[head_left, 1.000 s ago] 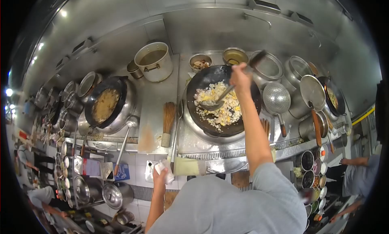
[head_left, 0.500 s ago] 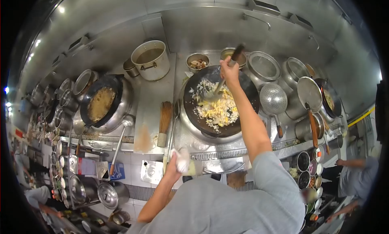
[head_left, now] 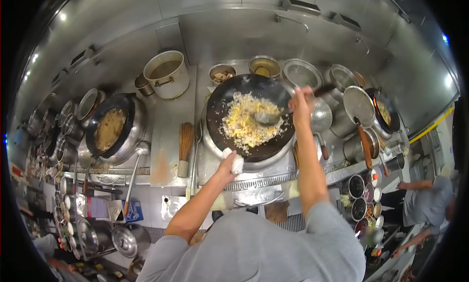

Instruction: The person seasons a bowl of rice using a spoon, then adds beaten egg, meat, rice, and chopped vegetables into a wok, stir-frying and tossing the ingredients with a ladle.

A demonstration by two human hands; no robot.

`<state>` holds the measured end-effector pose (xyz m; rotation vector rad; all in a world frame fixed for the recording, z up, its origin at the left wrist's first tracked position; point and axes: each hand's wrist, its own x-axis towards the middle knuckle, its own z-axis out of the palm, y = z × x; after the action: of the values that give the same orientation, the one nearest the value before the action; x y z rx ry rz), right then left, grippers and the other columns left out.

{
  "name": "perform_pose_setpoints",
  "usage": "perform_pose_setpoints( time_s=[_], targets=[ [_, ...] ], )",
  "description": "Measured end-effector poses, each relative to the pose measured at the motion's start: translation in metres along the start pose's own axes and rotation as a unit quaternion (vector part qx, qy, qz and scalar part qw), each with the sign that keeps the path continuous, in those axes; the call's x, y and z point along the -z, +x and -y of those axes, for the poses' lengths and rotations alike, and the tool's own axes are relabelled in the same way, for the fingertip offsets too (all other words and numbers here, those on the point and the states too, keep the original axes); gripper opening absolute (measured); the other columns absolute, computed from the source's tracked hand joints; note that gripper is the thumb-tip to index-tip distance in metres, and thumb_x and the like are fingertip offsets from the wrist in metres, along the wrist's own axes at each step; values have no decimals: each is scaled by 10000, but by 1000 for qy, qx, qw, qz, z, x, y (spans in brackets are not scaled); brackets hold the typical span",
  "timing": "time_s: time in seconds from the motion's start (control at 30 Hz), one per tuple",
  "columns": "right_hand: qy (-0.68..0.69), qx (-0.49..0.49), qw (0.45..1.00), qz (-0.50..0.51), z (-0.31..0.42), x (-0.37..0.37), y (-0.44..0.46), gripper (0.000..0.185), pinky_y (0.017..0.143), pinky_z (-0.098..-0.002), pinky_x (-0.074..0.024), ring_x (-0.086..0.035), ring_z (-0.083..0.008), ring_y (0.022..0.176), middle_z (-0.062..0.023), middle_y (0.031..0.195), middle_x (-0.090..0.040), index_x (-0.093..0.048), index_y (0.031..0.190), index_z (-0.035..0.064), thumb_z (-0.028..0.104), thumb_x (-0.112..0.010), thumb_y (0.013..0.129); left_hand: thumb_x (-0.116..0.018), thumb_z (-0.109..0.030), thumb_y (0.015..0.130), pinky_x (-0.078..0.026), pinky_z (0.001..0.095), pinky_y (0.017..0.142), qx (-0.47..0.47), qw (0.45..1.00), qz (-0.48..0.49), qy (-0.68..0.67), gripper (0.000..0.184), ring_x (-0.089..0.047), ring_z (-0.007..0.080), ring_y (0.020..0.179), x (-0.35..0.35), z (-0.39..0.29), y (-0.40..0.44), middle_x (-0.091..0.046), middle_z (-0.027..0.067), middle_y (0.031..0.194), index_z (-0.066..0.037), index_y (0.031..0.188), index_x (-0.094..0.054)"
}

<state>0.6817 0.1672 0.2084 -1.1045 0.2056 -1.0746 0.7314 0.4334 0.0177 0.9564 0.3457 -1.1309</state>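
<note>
In the head view, the right grip (head_left: 301, 104) is closed around the handle of a ladle (head_left: 267, 119), whose bowl lies in the food (head_left: 243, 119) just left of it. The left grip (head_left: 226, 170) is closed on a bunched white cloth (head_left: 237, 164) at the near rim of the wok (head_left: 215, 106); whether it also pinches the rim, I cannot tell. The food, beyond the left grip inside that wok, looks part-mixed: white grains and yellow pieces intermingle, yet unevenly. Farther beyond the left grip, a small bowl (head_left: 211, 76) holds brownish-white pieces; left of that, a tall pot (head_left: 181, 86) holds cloudy liquid. Well left of the left grip, a second wok (head_left: 129, 119) holds brown contents.
</note>
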Motion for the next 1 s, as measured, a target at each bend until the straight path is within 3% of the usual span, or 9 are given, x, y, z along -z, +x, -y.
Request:
perform_pose_setpoints(
  time_s=[0.1, 0.17, 0.3, 0.47, 0.57, 0.67, 0.77, 0.83, 1.0],
  targets=[
    [-225, 20, 971, -82, -62, 2, -14, 279, 457, -273, -384, -411, -99, 439, 21, 528, -401, -436, 695, 102, 96, -638, 888, -566, -201, 916, -501, 444, 518, -32, 999, -12, -19, 97, -594, 238, 617, 16, 1, 60, -584, 70, 717, -112, 902, -529],
    [-127, -23, 990, 52, -62, -18, -11, 284, 460, -258, -391, -434, -97, 451, 12, 541, -456, -464, 692, 90, 147, -674, 875, -537, -99, 886, -490, 431, 460, -52, 998, 43, -17, 31, -576, 250, 559, 28, 14, 88, -575, 91, 707, -95, 866, -513],
    [42, 21, 998, 33, -6, -68, -36, 271, 423, -282, -383, -402, -109, 412, -2, 516, -427, -441, 708, 83, 129, -629, 898, -486, -116, 924, -479, 407, 422, -98, 994, -42, 23, 73, -600, 243, 606, -25, 11, -33, -576, 86, 779, -84, 989, -479],
    [-15, -4, 999, 34, -49, -56, -68, 279, 469, -312, -418, -406, -120, 424, -17, 518, -415, -409, 704, 82, 79, -613, 895, -527, -38, 824, -476, 340, 464, -225, 974, 11, 15, 120, -572, 189, 559, 16, 43, -28, -556, 61, 742, -71, 940, -528],
    [-3, 24, 997, 73, 10, -51, -47, 303, 520, -340, -437, -384, -132, 444, 6, 526, -387, -391, 680, 114, 50, -623, 866, -440, 41, 842, -567, 331, 631, -171, 984, -38, -22, 261, -674, 223, 837, 10, 49, -129, -642, 157, 1072, -54, 1070, -524],
    [45, -8, 999, 23, 69, -60, -69, 283, 432, -250, -299, -314, -55, 436, 70, 529, -327, -408, 713, 180, 108, -601, 908, -486, 15, 859, -568, 370, 615, -141, 989, -34, -35, 157, -639, 239, 734, -1, 36, -130, -601, 116, 898, -27, 1009, -503],
    [-54, 14, 998, -2, 44, -44, -99, 277, 432, -269, -296, -275, -66, 419, 59, 529, -293, -382, 733, 146, 89, -558, 939, -533, 13, 808, -494, 360, 469, -180, 981, -47, -50, 172, -582, 217, 595, -8, 21, -49, -551, 86, 829, -52, 964, -502],
    [-54, -22, 991, 119, -11, -6, -85, 281, 452, -293, -342, -290, -85, 427, 37, 522, -301, -372, 733, 122, 83, -559, 939, -524, 32, 788, -494, 351, 472, -251, 967, 4, 40, 206, -581, 211, 595, 20, 47, -37, -546, 80, 823, -47, 977, -507],
    [38, -7, 997, 65, 75, -21, -48, 266, 433, -285, -363, -325, -85, 418, 47, 529, -340, -397, 736, 132, 93, -608, 893, -456, 52, 809, -557, 352, 593, -157, 986, -52, -13, 259, -639, 230, 717, 15, 48, -166, -635, 131, 949, -27, 1043, -533]
  ],
)
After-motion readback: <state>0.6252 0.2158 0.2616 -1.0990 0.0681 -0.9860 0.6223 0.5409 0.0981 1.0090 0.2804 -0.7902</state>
